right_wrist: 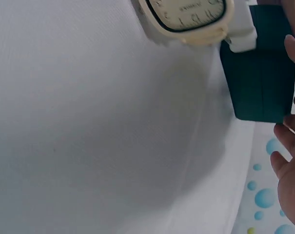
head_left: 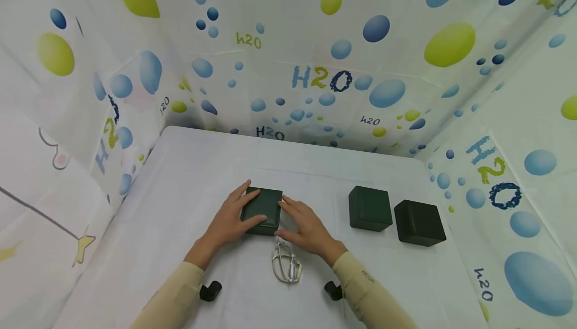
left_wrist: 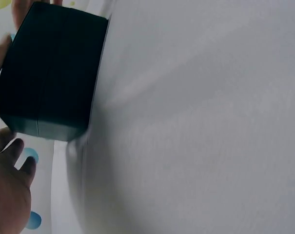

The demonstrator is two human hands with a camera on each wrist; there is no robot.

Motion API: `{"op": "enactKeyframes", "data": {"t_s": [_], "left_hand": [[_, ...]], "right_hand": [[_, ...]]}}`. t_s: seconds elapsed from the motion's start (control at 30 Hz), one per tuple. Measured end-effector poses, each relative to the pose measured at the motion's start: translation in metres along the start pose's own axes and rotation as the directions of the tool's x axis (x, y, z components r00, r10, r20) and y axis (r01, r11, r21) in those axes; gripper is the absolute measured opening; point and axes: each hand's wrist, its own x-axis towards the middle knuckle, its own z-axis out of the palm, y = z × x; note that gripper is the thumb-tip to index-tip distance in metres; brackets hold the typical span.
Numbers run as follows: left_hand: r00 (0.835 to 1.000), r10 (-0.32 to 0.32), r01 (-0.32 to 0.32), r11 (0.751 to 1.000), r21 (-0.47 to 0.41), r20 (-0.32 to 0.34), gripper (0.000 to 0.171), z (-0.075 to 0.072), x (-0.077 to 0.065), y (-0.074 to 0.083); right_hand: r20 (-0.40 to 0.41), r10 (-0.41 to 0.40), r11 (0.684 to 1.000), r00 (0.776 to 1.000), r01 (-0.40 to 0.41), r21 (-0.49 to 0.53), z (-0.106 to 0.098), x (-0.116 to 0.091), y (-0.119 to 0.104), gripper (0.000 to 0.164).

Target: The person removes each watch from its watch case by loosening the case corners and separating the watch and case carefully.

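In the head view a dark green box (head_left: pixel 265 209) with rounded edges stands on the table, its lid down. My left hand (head_left: pixel 230 216) lies on its left side and top with fingers spread, the thumb across the lid. Against the right side rest the fingers and thumb of my right hand (head_left: pixel 306 224). A light-coloured watch (head_left: pixel 286 264) lies on the cloth just in front of the box. Its numbered dial (right_wrist: pixel 191 10) and white strap show in the right wrist view. The box (left_wrist: pixel 52 73) shows its near face in the left wrist view.
To the right stand another dark green box (head_left: pixel 370 209) and a near-black box (head_left: pixel 420 223), both shut. A white cloth covers the table (head_left: pixel 198 163). Patterned curtains (head_left: pixel 288 53) with blue and green spots enclose the back and sides.
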Motion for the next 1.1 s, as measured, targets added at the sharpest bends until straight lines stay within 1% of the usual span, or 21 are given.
{"op": "enactKeyframes", "data": {"t_s": [0.07,0.13,0.2,0.27,0.4,0.5,0.6,0.7,0.9,1.0,1.1], "left_hand": [[0.998,-0.029,0.031,0.999,-0.033,0.056,0.087,-0.004,-0.002,-0.002],[0.994,-0.038,0.044,0.998,-0.054,0.105,0.097,-0.007,-0.003,-0.004],[0.99,-0.029,0.038,0.997,-0.064,0.137,0.105,-0.009,-0.003,-0.005],[0.988,-0.023,0.031,0.998,-0.054,0.151,0.109,-0.01,-0.002,-0.006],[0.99,-0.007,0.01,1.0,-0.021,0.138,0.11,-0.009,-0.002,-0.005],[0.992,-0.003,0.005,1.0,-0.016,0.124,0.109,-0.005,-0.002,-0.003],[0.993,-0.001,0.002,1.0,-0.01,0.116,0.109,0.0,-0.002,0.0],[0.994,0.01,-0.009,1.0,-0.005,0.112,0.109,0.006,-0.001,0.004],[0.995,0.051,-0.052,0.999,0.001,0.089,0.106,0.015,0.003,0.013],[0.994,0.051,-0.052,0.999,0.005,0.093,0.106,0.02,0.005,0.017],[0.992,0.048,-0.05,0.999,0.021,0.114,0.107,0.025,0.008,0.02]], "right_hand": [[0.001,0.005,1.0,1.0,-0.005,0.004,0.003,0.001,-0.002,0.079],[-0.005,0.011,1.0,1.0,-0.011,-0.009,0.006,0.002,-0.002,0.079],[-0.008,0.024,0.999,1.0,-0.024,-0.022,0.007,0.002,-0.002,0.078],[-0.013,0.032,0.999,0.999,-0.032,-0.032,0.007,0.002,-0.001,0.078],[-0.018,0.032,0.999,0.999,-0.033,-0.039,0.007,0.0,0.001,0.078],[-0.03,0.025,0.999,0.999,-0.026,-0.034,0.007,-0.002,0.003,0.079],[-0.039,0.036,0.999,0.999,-0.037,-0.024,0.006,-0.004,0.004,0.08],[-0.041,0.067,0.998,0.997,-0.068,-0.01,0.004,-0.008,0.006,0.082],[-0.037,0.118,0.993,0.992,-0.118,0.017,-0.001,-0.013,0.01,0.085],[-0.027,0.146,0.989,0.989,-0.145,0.016,-0.003,-0.014,0.012,0.091],[-0.016,0.175,0.985,0.984,-0.175,0.008,-0.004,-0.015,0.014,0.097]]}}
